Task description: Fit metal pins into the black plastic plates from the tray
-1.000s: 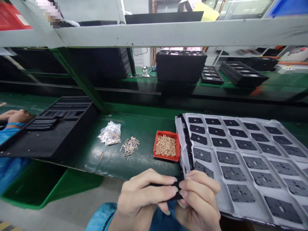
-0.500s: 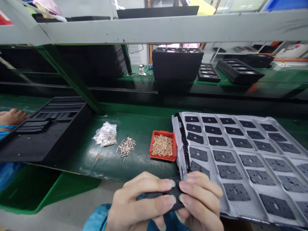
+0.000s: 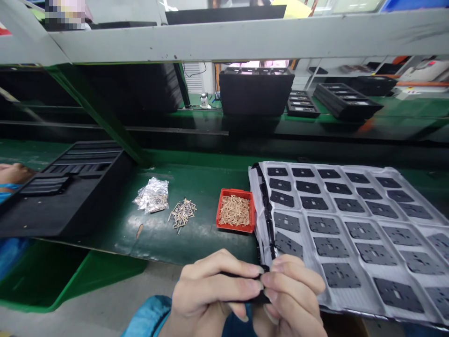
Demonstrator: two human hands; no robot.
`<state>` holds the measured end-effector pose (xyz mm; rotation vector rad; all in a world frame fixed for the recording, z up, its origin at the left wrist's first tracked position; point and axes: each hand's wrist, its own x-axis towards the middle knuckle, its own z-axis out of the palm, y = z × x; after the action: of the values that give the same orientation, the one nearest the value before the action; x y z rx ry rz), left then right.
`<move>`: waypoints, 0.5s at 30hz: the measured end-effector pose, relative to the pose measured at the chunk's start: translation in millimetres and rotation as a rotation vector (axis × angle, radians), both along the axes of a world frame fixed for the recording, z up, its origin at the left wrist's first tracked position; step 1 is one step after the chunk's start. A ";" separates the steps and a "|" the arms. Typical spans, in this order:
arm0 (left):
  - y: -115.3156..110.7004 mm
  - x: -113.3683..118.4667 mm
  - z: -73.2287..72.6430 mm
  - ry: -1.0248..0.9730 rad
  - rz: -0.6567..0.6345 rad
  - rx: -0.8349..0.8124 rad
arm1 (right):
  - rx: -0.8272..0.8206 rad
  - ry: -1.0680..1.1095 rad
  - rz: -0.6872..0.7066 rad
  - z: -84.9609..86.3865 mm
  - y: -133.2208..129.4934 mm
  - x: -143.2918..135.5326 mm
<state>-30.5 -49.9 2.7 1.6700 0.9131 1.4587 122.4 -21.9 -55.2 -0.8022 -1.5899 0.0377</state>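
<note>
Both my hands are pinched on one small black plate (image 3: 262,296) in front of my chest, below the bench edge. My left hand (image 3: 213,290) grips it from the left, and my right hand (image 3: 294,292) closes on its right end. Fingers cover most of the plate, so any small part between the fingertips is hidden. Just beyond them stands a red box (image 3: 235,228) of small brass-coloured pins (image 3: 235,210). A tray (image 3: 312,299) to the right holds rows of flat black plates (image 3: 340,275) with holes in them.
Left of the red box lie a loose pile of metal pins (image 3: 182,213) and a clear plastic bag (image 3: 152,195). Farther left is a large black case (image 3: 45,210), with a co-worker's hand (image 3: 14,173) beside it. A green bin (image 3: 87,285) stands below the bench.
The black plate has tilted so that less of its face shows. My hands have stayed pinched on it, shifting slightly. The co-worker's hand has moved a little left.
</note>
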 end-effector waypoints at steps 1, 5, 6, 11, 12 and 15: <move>-2.1 1.5 -1.9 0.037 0.011 0.002 | 0.012 0.019 -0.010 2.7 1.7 -1.9; -19.5 4.2 -8.7 0.282 0.247 0.094 | 0.131 0.173 -0.086 8.3 5.5 -10.2; -20.8 1.9 -8.6 0.331 0.298 0.123 | 0.163 0.207 -0.097 7.2 5.9 -11.2; 75.7 -31.6 6.4 0.657 0.398 0.138 | -0.133 0.274 -0.137 -5.5 9.8 -5.3; 116.1 -39.0 8.4 0.686 0.428 0.070 | -0.204 0.282 -0.154 -7.2 10.8 -3.5; 237.7 -51.9 3.4 0.800 0.439 -0.142 | -0.211 0.170 -0.133 -9.6 11.5 -0.6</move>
<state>-82.3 187.8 6.0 2.0524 1.8610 0.9082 121.7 -10.4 -64.7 -1.0395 -1.3836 0.1760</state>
